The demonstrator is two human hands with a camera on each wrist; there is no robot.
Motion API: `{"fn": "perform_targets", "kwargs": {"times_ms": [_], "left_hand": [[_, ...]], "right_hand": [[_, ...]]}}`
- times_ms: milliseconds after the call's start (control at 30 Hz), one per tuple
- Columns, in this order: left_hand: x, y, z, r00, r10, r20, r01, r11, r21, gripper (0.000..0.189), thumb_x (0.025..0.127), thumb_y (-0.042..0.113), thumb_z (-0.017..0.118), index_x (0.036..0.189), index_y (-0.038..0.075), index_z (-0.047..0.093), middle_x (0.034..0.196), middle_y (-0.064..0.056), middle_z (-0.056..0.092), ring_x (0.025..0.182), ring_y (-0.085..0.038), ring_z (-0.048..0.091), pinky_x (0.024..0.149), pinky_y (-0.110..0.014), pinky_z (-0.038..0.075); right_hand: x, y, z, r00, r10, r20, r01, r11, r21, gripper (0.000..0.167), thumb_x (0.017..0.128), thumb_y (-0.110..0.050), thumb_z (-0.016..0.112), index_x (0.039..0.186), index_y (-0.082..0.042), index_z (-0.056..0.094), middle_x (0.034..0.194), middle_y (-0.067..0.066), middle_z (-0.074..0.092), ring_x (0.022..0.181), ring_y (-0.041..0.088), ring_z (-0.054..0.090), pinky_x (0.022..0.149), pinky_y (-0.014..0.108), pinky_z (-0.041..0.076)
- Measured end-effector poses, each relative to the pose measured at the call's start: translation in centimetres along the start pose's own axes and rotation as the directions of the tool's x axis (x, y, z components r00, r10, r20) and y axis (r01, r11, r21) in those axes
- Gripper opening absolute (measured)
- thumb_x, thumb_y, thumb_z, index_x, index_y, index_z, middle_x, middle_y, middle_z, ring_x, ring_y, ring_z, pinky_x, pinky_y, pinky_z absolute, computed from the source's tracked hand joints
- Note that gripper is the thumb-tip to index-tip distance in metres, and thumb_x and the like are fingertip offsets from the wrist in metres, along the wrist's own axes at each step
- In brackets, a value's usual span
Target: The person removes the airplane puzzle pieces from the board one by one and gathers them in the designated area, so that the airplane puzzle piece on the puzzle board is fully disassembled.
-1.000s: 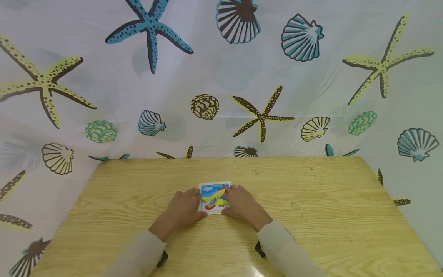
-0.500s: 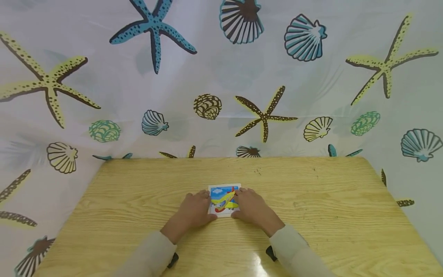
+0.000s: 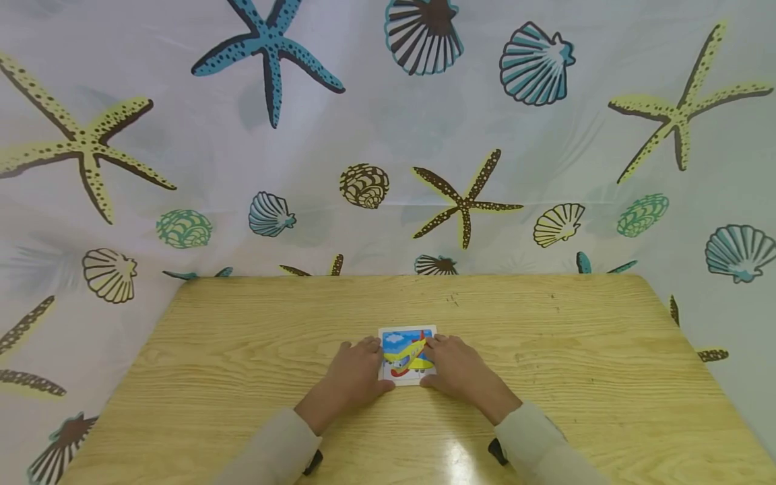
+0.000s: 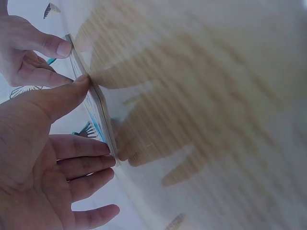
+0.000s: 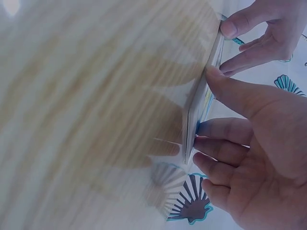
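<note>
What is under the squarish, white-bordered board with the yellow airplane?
The white-bordered board with the yellow airplane appears to lie on the light wood table, which shows in front of and beyond it. The patch directly beneath is covered and cannot be seen.

table (image 3: 582, 377), glossy wood-grain | airplane picture board (image 3: 407, 357) on it, apparently flat

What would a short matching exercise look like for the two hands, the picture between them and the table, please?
Things:
1. Left hand
2. Right hand
3. Picture
4. Table

Descriptions:
A. Light yellowish brown, with a wood grain
B. Touching the side nearer the red tail
C. Between the two hands, showing a yellow plane
D. Touching the side nearer the white cloud

Right pairs: 1-D, 2-B, 3-C, 4-A.
</note>
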State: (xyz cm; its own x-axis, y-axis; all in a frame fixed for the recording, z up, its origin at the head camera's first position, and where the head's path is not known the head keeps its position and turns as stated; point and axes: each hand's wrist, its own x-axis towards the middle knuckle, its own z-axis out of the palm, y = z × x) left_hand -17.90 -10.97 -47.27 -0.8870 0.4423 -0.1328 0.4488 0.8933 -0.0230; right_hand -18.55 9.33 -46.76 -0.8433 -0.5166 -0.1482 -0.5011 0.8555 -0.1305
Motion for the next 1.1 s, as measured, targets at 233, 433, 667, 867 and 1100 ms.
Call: {"fn": "perform_targets", "kwargs": {"times_ms": [233,433,667,867,1100], "left_hand": [[0.0,0.7,0.0,1.000,-0.001,0.007,0.001,1.000,-0.003,0.071,0.082,0.055,0.064,0.129,0.002,0.056,0.137,-0.011,0.054,0.131,-0.025,0.046,0.102,-0.051,0.039],[-0.2,1.5,-0.2,1.000,0.005,0.012,-0.005,1.000,0.011,0.072,0.082,0.056,0.064,0.130,0.002,0.055,0.137,-0.011,0.054,0.131,-0.024,0.046,0.102,-0.050,0.040],[-0.5,2.5,-0.4,0.999,0.032,0.024,-0.033,0.999,0.027,0.072,0.084,0.057,0.061,0.130,0.002,0.055,0.137,-0.011,0.053,0.131,-0.024,0.046,0.102,-0.049,0.040],[-0.9,3.4,-0.5,0.998,0.045,0.033,-0.046,0.998,0.044,0.071,0.085,0.058,0.059,0.129,0.002,0.056,0.137,-0.011,0.053,0.131,-0.024,0.046,0.102,-0.048,0.040],[-1.0,4.1,-0.3,0.998,0.060,0.022,-0.061,0.997,0.056,0.069,0.085,0.057,0.059,0.128,0.003,0.058,0.136,-0.010,0.055,0.131,-0.024,0.046,0.102,-0.048,0.040]], "right_hand": [[-0.6,0.2,-0.2,1.000,0.012,0.015,-0.011,1.000,-0.028,0.059,0.085,-0.044,0.066,0.129,-0.005,0.057,0.140,0.010,0.052,0.132,0.028,0.045,0.110,0.042,0.033],[-1.3,0.4,-0.2,1.000,0.015,0.009,-0.015,0.999,-0.033,0.059,0.084,-0.045,0.068,0.127,-0.006,0.060,0.138,0.010,0.054,0.130,0.028,0.047,0.109,0.042,0.035],[-2.4,0.7,0.0,0.999,0.030,0.016,-0.029,1.000,-0.011,0.059,0.083,-0.044,0.069,0.127,-0.006,0.060,0.137,0.010,0.054,0.131,0.028,0.047,0.109,0.043,0.034],[-3.4,1.0,0.1,0.999,0.028,0.015,-0.028,1.000,0.001,0.060,0.083,-0.044,0.069,0.127,-0.004,0.059,0.138,0.011,0.053,0.131,0.028,0.046,0.110,0.043,0.034],[-4.2,1.3,0.3,1.000,0.000,0.016,0.001,0.999,-0.034,0.060,0.084,-0.044,0.067,0.127,-0.003,0.058,0.137,0.011,0.054,0.131,0.028,0.046,0.110,0.042,0.034]]}}
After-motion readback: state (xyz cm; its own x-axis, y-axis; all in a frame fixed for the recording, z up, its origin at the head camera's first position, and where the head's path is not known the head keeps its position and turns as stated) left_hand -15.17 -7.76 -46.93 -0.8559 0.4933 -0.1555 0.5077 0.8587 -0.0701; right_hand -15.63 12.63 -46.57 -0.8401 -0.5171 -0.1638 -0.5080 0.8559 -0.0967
